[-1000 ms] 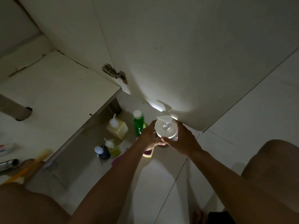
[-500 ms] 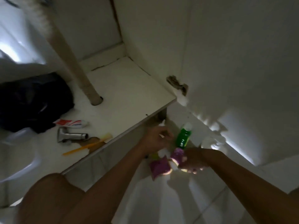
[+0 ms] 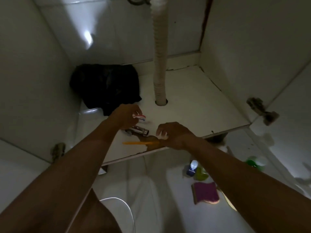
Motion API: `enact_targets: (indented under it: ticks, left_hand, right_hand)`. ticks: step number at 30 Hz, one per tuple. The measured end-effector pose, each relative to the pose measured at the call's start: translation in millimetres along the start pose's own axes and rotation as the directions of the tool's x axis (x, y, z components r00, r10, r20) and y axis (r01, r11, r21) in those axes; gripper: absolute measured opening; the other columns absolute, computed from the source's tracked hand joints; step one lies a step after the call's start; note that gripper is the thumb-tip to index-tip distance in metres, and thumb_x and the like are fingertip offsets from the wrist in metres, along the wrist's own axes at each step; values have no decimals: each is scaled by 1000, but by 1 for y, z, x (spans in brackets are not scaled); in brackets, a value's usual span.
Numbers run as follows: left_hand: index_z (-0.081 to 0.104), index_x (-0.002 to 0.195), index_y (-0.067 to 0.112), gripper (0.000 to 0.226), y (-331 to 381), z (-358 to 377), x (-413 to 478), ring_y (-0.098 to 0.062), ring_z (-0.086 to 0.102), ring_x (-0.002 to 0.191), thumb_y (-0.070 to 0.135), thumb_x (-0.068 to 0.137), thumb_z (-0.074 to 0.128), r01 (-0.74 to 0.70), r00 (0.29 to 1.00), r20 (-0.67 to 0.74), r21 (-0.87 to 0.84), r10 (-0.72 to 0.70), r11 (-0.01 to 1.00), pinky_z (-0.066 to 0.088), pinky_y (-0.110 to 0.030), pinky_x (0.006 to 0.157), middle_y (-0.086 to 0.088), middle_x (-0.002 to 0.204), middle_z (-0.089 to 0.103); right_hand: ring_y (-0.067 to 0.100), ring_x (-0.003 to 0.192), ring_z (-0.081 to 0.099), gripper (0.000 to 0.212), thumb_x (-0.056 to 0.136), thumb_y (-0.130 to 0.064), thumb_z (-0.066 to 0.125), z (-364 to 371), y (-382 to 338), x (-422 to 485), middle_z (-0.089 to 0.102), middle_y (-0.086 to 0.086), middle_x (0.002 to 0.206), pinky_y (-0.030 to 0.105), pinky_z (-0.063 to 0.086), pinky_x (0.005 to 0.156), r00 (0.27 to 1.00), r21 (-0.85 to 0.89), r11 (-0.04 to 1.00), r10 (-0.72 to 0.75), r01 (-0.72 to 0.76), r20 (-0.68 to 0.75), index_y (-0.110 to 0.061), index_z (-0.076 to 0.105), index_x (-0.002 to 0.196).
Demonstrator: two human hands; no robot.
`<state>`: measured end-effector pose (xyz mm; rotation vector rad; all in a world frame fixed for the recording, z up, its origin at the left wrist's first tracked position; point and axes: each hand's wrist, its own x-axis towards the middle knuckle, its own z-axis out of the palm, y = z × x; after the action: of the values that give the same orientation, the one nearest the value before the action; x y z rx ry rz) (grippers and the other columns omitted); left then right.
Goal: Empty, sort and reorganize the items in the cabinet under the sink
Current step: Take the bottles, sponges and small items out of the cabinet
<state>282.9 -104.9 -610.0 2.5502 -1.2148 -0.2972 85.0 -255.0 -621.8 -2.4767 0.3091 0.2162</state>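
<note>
Inside the cabinet, on its white floor (image 3: pixel 193 105), my left hand (image 3: pixel 125 115) pinches the near end of a red, white and blue toothpaste tube (image 3: pixel 140 117). Just in front of it lies a chrome tap part (image 3: pixel 140 131), and nearer the front edge a yellow toothbrush (image 3: pixel 134 143). My right hand (image 3: pixel 173 134) hovers over the toothbrush's right end with its fingers loosely curled and nothing visibly in them. A black bag (image 3: pixel 106 86) sits at the back left of the cabinet.
A ribbed drain pipe (image 3: pixel 159 64) runs down through the cabinet floor. On the tiled floor to the right stand a dark blue bottle (image 3: pixel 191 168), a yellow-green bottle (image 3: pixel 201 174) and a green bottle (image 3: pixel 255 163); a purple sponge (image 3: pixel 205 192) lies nearer. A white cable (image 3: pixel 125 206) curves below.
Both hands left the bottles and sponge on the floor and moved up and left into the cabinet. My left hand has taken hold of the toothpaste tube.
</note>
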Motion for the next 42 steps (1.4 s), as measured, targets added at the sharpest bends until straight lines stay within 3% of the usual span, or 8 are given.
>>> enact_targets:
  ticks: [11,14,20,26,31,36,39,42]
  left_hand:
    - [58,134,23,41,-18,33,37,-22,58,112,28,93,59,-152,983,135,215,125,965,44,-30,95,-4,128,61]
    - [68,117,19,30,-15,35,37,-26,61,100,33,92,61,-169,983,-23,270,181,948,47,-34,82,-8,113,67]
    - [68,104,11,16,7,31,34,-28,66,84,21,92,64,-336,857,-401,41,323,941,54,-42,74,-11,94,71]
    - [69,106,10,17,56,8,33,-25,65,80,22,95,63,-391,797,-529,-86,291,916,51,-37,70,-10,92,69]
    - [71,104,16,19,96,-5,28,-14,69,82,31,93,66,-297,923,-332,-293,195,909,57,-28,76,-1,97,73]
    - [69,99,16,18,127,-10,12,-13,72,77,31,87,73,-73,997,-28,-546,69,834,60,-25,67,-4,90,73]
    - [66,102,3,17,140,-3,-10,-25,73,78,15,90,70,187,941,333,-653,56,734,61,-32,65,-15,89,73]
    - [68,104,0,19,142,29,-37,-20,70,69,10,87,71,322,794,606,-479,43,817,58,-27,64,-14,84,72]
  right_hand:
    - [19,109,46,17,90,-38,64,29,5,14,53,-2,112,30,32,85,996,-231,973,-49,31,-70,-31,66,106]
    - [17,110,46,18,88,-37,66,29,5,11,52,-2,114,33,33,92,997,-209,978,-16,1,-69,-29,66,104]
    - [2,85,64,13,73,-24,82,2,24,-14,71,-13,89,21,49,75,985,269,961,105,-64,-140,-28,73,82]
    - [18,82,68,13,80,-2,78,-47,35,-35,73,12,89,28,58,71,949,657,752,244,-54,-200,-13,75,86]
    - [17,90,70,25,85,-4,73,-72,43,-54,72,14,99,26,59,73,925,802,598,306,-2,-226,-14,73,108]
    - [27,99,71,21,93,-2,63,-83,57,-74,68,14,101,39,58,90,884,967,238,429,88,-186,-10,64,112]
    - [22,85,72,30,93,1,58,-72,71,-89,65,11,89,39,60,86,915,985,172,402,-30,-42,-4,58,122]
    - [17,74,66,34,94,-2,57,-47,90,-110,63,6,76,35,57,80,940,910,342,320,-233,121,-2,56,128]
